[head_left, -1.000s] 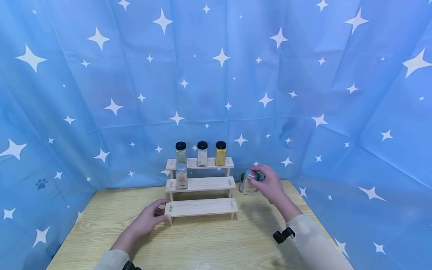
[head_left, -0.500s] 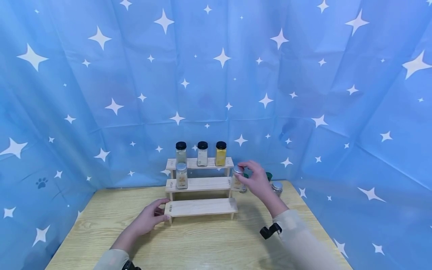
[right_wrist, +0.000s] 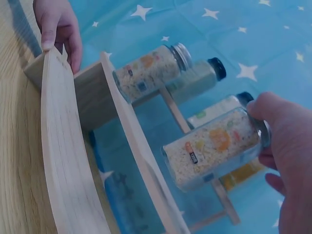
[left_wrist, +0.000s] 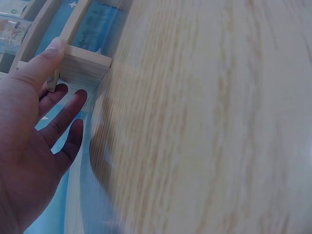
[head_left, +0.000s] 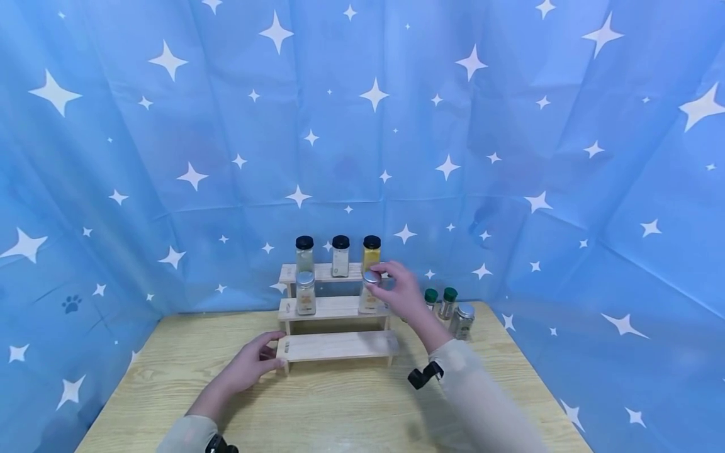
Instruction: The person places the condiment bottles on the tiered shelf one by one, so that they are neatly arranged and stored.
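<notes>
A three-step wooden rack stands on the table. My left hand grips the left end of its lowest step; in the left wrist view the thumb lies on top of the wood and the other fingers spread below. With my right hand I pinch the silver lid of a clear spice jar filled with pale granules, at the right part of the middle step. Whether its base touches the wood is unclear. A similar silver-lidded jar stands at that step's left end.
Black-lidded jars stand on the top step, among them a white one and a yellow one. Right of the rack are green-lidded jars and a silver-lidded jar. A blue star-patterned curtain hangs behind the table.
My right hand has carried the silver-lidded spice jar leftward from the group on the table to the middle step. My left hand has stayed on the rack.
</notes>
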A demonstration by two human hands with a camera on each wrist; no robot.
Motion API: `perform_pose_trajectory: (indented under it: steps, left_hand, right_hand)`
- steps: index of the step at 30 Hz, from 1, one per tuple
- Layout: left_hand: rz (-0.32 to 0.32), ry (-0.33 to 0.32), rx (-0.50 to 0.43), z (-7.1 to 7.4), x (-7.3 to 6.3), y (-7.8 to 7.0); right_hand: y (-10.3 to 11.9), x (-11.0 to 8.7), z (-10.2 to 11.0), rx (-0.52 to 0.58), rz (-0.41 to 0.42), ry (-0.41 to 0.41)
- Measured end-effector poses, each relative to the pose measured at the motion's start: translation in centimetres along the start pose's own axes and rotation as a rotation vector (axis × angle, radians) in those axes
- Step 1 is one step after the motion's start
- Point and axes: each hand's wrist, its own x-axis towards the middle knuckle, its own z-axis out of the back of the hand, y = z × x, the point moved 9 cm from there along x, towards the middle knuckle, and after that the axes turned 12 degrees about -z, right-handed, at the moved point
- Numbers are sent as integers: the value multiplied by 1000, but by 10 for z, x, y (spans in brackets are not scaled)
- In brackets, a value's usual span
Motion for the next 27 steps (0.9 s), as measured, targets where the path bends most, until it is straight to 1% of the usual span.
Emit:
perform_pose_trajectory:
  steps: [8,12,15,19,24,27]
  left_hand:
    - [-1,-3,12,1,0,0]
    - [3,-4,12,1,1,0]
    - [3,-3,9,1,1,0]
    - [0,-2,13,1,0,0]
    - [-5,1,14,1,0,0]
    - [-5,1,7,1,1,0]
  right_hand:
    - [-4,9,-25,75,-66,63]
    - [-5,13,-34,98,-82,74]
    - [-5,14,-40,92,-97,73]
    - [-3,15,-48,76,-101,73]
    - [3,15,-56,81,-81,97]
    - [6,16,-60,78,-66,98]
